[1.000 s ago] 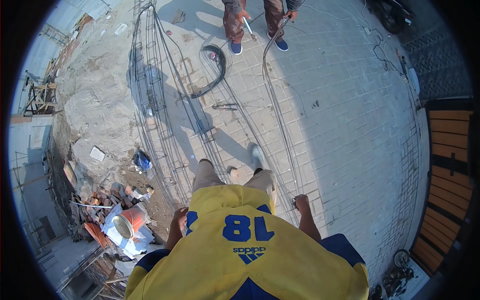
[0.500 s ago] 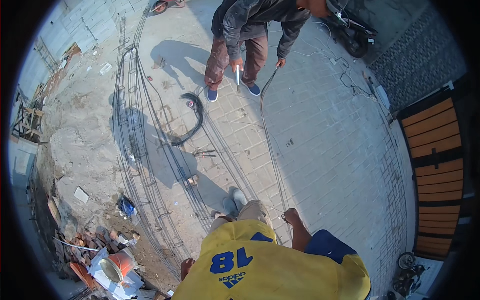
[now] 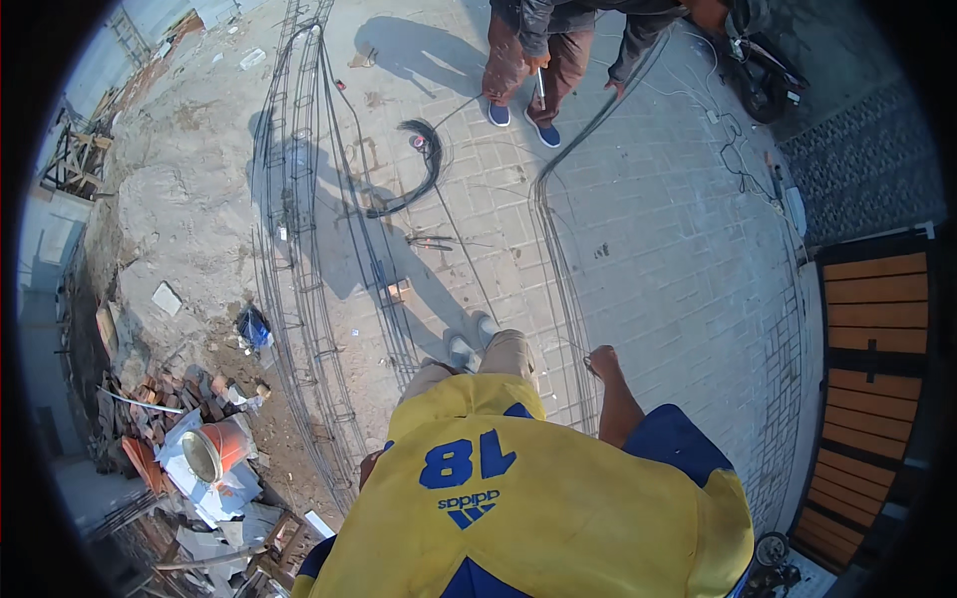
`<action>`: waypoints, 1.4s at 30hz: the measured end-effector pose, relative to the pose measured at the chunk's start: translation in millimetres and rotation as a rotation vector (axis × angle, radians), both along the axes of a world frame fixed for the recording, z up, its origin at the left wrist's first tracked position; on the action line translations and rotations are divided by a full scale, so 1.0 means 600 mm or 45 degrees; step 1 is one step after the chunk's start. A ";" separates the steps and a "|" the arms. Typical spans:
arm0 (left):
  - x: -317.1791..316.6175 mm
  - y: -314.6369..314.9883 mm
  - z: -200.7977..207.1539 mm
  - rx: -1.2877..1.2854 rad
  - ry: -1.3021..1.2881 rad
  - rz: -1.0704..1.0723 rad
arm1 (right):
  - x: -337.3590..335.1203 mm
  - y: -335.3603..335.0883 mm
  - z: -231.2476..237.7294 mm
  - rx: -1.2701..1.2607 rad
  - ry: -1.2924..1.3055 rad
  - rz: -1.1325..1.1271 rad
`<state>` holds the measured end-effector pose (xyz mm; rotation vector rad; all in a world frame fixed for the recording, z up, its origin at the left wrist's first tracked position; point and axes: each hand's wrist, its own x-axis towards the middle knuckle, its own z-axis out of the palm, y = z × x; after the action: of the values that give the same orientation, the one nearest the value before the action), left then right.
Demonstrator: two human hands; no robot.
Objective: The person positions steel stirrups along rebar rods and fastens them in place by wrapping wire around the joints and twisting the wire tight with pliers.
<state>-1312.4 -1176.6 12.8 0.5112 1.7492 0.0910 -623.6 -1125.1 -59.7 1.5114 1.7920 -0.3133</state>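
My right hand (image 3: 602, 362) is closed at the near stretch of a bundle of long thin steel rods (image 3: 561, 264), its fingers against the rods. From there the bundle runs away along the paving and bends to the right at its far part. My left hand (image 3: 370, 466) barely shows past the yellow shirt, near the rebar cages (image 3: 321, 364); its fingers are hidden. Across from me a co-worker in a dark jacket has one hand (image 3: 617, 87) beside the far part of the bundle. The co-worker's other hand holds a silvery tube-like tool (image 3: 541, 90).
A coil of black wire (image 3: 435, 164) and a few short rods (image 3: 431, 243) lie on the paving (image 3: 688, 289). To the left are a sand heap (image 3: 164, 229), broken bricks and an orange bucket (image 3: 227, 445). A motorbike (image 3: 763, 85) and an orange slatted gate (image 3: 877, 329) stand right.
My view has shifted, so the co-worker appears higher and farther right. My right hand has moved along with the rods. The bundle now bends sharply near the co-worker, whose hand beside it looks looser.
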 end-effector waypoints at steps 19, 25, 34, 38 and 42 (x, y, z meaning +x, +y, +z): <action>0.041 0.166 0.047 -0.047 0.150 0.323 | -0.031 -0.173 0.033 -0.352 0.095 -0.507; 0.148 0.259 0.075 -0.120 0.150 -0.036 | 0.071 -0.104 0.070 -0.277 0.038 -0.614; 0.369 0.340 0.227 0.114 0.039 0.139 | 0.320 -0.055 -0.009 0.184 0.375 -0.244; 0.335 0.214 0.166 -0.057 0.082 0.021 | 0.421 -0.088 -0.091 0.139 0.442 -0.560; 0.291 0.148 0.165 -0.161 0.153 0.069 | 0.331 -0.086 -0.038 -0.124 0.363 -0.554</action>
<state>-1137.7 -1087.6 112.0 0.3836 1.8727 -0.0127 -424.8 -1176.9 -82.5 1.8502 1.6101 -0.8542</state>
